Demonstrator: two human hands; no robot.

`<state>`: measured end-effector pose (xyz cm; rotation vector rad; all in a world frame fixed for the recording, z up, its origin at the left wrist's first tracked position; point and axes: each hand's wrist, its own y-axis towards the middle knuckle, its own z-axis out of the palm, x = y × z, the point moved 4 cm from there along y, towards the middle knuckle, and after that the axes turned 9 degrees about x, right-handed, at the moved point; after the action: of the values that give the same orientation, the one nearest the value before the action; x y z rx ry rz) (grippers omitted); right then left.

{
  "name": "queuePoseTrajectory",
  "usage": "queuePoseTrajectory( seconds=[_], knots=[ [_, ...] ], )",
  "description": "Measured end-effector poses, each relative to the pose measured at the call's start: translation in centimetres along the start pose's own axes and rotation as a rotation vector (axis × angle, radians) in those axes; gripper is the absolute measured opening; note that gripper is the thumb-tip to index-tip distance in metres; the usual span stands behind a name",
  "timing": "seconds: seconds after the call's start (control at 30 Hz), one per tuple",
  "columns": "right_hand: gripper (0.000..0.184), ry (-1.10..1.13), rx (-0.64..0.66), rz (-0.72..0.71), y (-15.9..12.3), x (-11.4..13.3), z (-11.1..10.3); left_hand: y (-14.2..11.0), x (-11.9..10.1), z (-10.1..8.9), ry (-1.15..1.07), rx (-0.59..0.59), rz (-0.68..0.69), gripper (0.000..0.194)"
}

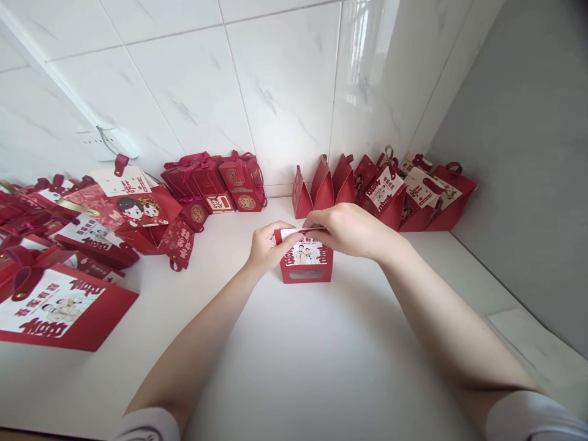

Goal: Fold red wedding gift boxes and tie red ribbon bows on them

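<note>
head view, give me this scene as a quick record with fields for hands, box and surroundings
left hand: left hand, gripping the box's upper left
right hand: right hand, fingers at its top edge
box: red box, upright, printed white label, clear window low in front
surface: white table
left side: crowded red gift boxes
back right: group of red handled boxes
behind: white tiled wall

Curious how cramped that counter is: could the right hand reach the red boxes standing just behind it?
Probably yes: the right hand is close in front of the red boxes with nothing visible between, though it would first have to leave the windowed box it holds.
</note>
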<state>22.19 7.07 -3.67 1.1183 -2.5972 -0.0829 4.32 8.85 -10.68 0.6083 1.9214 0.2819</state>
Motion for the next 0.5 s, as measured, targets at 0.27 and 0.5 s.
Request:
queuePoseTrajectory(
  seconds=[0.27,0.5],
  knots=[
    [0.005,0.143,-0.006,-0.053,-0.2,-0.8,0.0,0.0,-1.7,-0.1,0.085,0.043,0.058,0.016],
    [0.012,0.127,-0.018,-0.171,-0.3,-0.1,0.0,0.1,-4.5,-0.6,0.317,0.153,0.21,0.011]
  ],
)
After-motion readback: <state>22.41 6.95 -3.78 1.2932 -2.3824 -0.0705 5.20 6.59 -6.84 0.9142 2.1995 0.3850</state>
